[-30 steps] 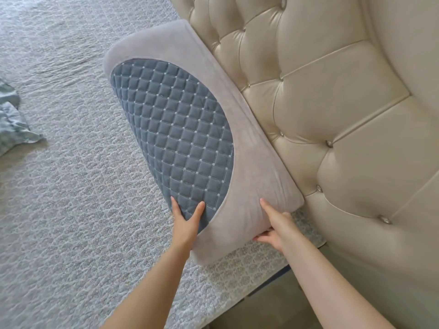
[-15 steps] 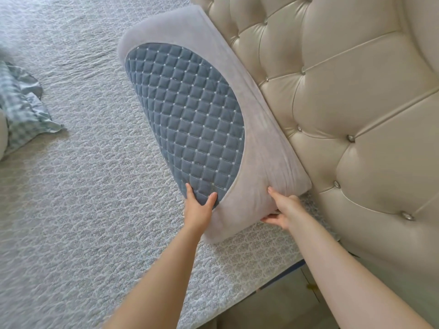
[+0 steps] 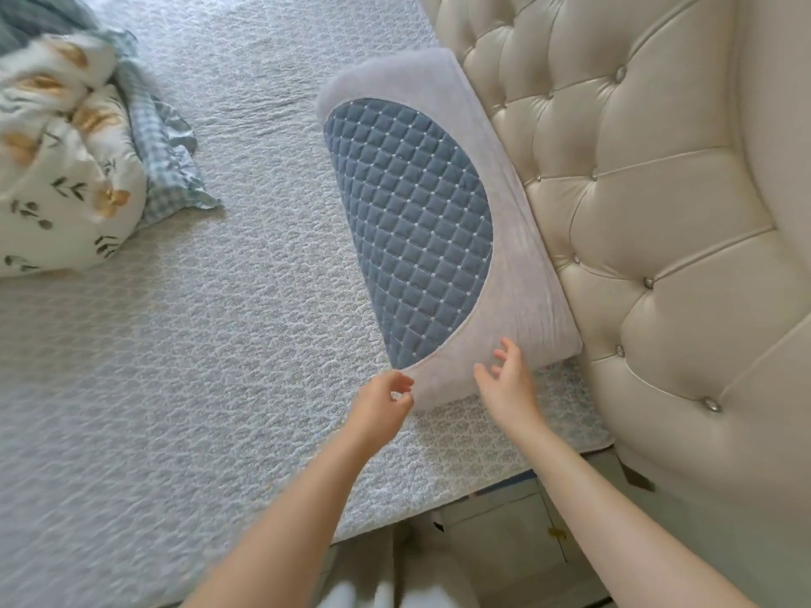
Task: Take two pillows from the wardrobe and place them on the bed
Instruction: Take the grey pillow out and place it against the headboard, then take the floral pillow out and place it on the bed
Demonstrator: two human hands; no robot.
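At the bottom of the frame a strip of pale floor (image 3: 496,546) showed beside the bed edge, partly blurred. Above it, the bed's grey-white textured quilted coverlet (image 3: 184,388) filled the left and centre of the frame. The cream tufted leather headboard with small metal buttons (image 3: 649,239) took up the right side.

The left hand (image 3: 381,405), low centre, had its fingers loosely curled, thumb and fingertips near each other with nothing between them, just beside the near corner of the pillow; whether a fingertip brushed the fabric could not be told. The right hand (image 3: 509,386), just right of it, was spread, fingers apart and slightly bent, over the pillow's near grey end, gripping nothing; contact with the fabric could not be told.

The grey velvety rectangular pillow with a blue quilted half-oval panel (image 3: 412,230) lay on the coverlet in the centre of the frame, its long right edge against the headboard.

In the upper left of the frame sat a bundled white duvet printed with orange flowers and dark leaves (image 3: 57,168), with blue-and-white checked cloth (image 3: 166,168) at its right side, well apart from the pillow.
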